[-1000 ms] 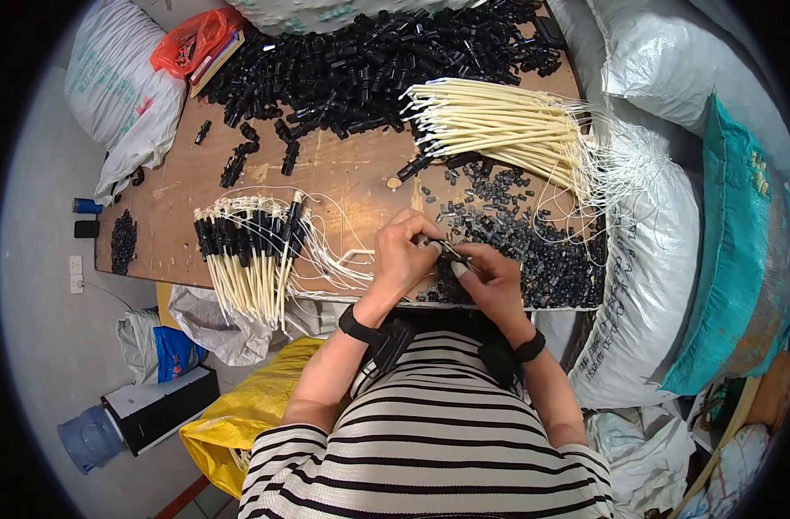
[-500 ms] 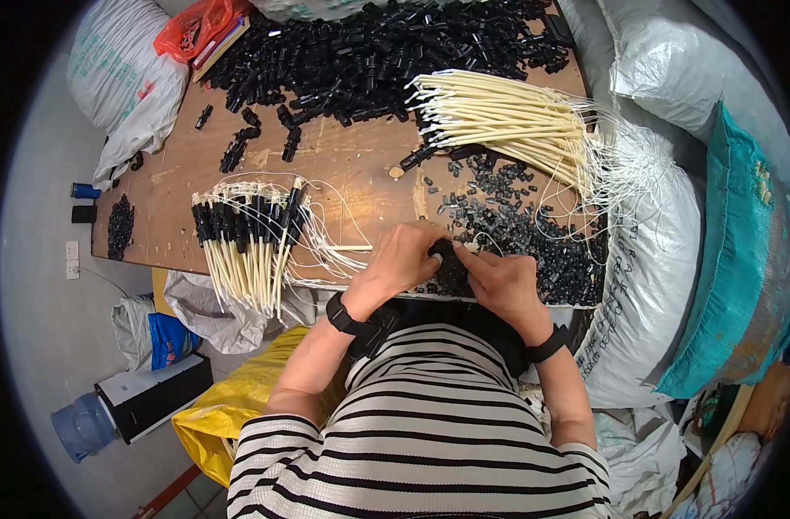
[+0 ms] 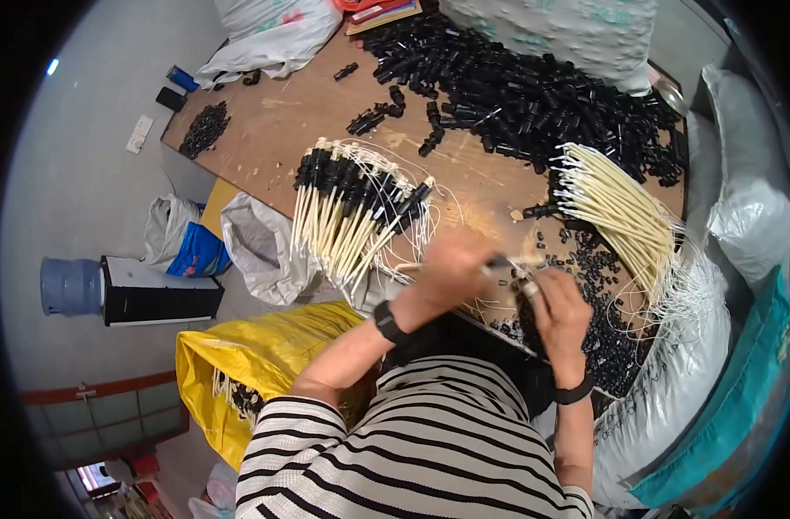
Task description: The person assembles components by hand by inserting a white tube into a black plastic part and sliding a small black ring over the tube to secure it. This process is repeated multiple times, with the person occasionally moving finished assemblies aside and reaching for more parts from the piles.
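Observation:
My left hand is smeared by motion above the front part of the table, fingers closed on a small black plastic part. To its right, my right hand is closed in a pinch around a small pale piece with thin white wire by it. The gap between my hands is narrow, and blur hides the finer detail there. Left of my hands lies a bundle of cream tubes with black sleeves and white wires. Small dark fittings are scattered beyond and beside my right hand.
Plain cream tubes with white wires lie at the right. Behind them spreads a heap of black plastic connectors, with a white sack at the back. A yellow bag stands below the table's left front edge; a teal sack leans at right.
The view has turned, so the table appears tilted and shifted right. My hands, close together over the black part before, have drawn slightly apart, the left now blurred.

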